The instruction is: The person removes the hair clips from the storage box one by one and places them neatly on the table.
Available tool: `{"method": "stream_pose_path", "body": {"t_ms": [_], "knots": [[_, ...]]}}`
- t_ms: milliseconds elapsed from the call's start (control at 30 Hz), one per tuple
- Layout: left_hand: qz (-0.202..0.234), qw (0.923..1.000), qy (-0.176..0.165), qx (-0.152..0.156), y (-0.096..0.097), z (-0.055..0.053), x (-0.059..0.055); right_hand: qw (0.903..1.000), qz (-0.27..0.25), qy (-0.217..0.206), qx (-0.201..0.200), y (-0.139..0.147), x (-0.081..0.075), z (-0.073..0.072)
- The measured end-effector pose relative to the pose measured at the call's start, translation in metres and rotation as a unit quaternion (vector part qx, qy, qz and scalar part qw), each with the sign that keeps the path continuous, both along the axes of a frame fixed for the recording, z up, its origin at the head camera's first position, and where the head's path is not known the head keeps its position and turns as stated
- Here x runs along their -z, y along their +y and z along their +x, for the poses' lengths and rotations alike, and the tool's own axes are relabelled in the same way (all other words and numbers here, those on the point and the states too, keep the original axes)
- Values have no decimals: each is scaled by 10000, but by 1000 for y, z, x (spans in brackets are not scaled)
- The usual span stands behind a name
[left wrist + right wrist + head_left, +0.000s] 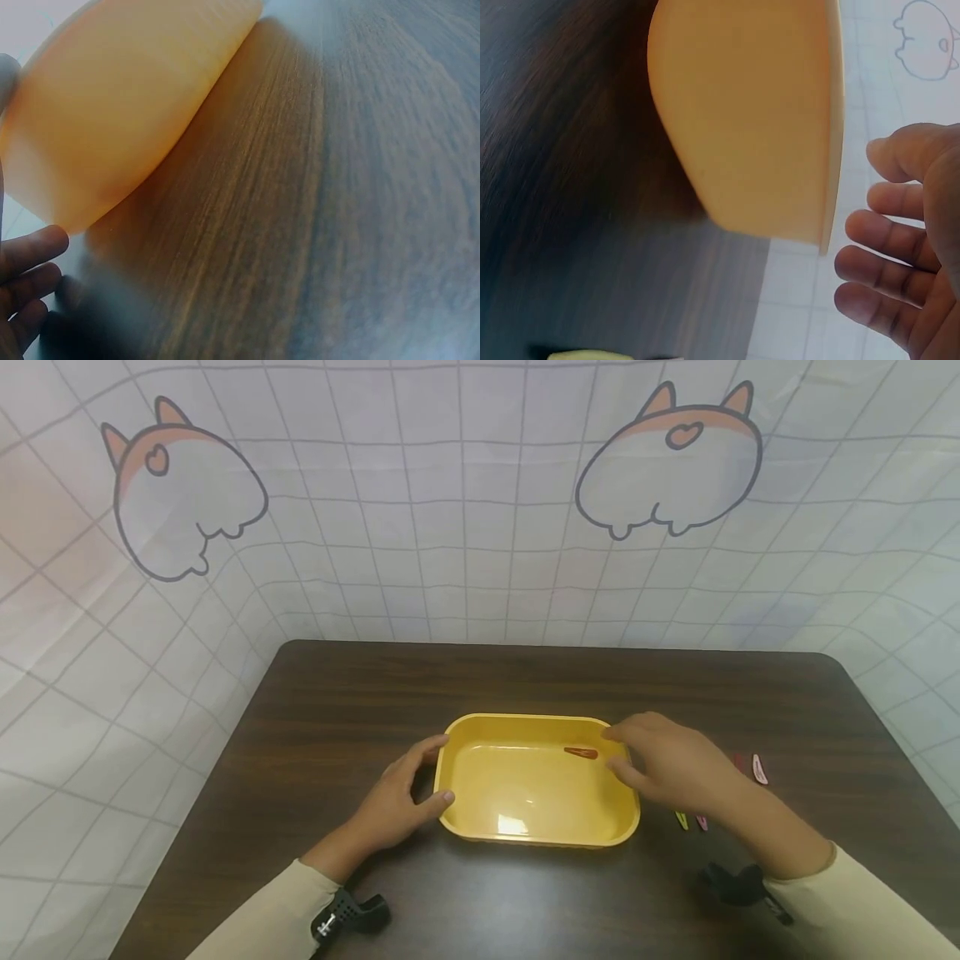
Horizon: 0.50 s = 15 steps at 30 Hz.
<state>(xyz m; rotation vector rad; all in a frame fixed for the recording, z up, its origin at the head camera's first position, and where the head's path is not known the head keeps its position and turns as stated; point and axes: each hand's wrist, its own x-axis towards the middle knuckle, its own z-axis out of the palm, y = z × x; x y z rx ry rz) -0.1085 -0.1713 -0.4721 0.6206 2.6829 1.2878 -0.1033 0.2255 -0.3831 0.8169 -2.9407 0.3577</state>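
Observation:
A yellow plastic tray [517,842] with rounded corners sits on the dark table. Inside, near its back right, lies a single red-brown snap hair clip [581,752]. My left hand [390,802] holds the tray's left end, thumb over the rim at the near corner and fingers around toward the far corner. Over the right rim hangs my right hand [675,760], thumb and fingers apart with nothing between them. In the right wrist view its fingertips [857,300] are spread beyond the tray's rim.
Right of the tray, partly behind my right forearm, lie a pale pink clip [760,769], a red clip [738,762], a yellow-green clip [681,820] and a pink clip [702,822]. A grid-patterned curtain [465,527] hangs behind the dark wooden table [360,685].

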Motion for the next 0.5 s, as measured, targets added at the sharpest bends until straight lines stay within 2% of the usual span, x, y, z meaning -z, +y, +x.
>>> {"method": "stream_pose_path", "body": {"t_ms": [500], "knots": [[-41,10000,-31,-52,2,1,-3,9988,-299,-125,-356,-22,6,-5]]}}
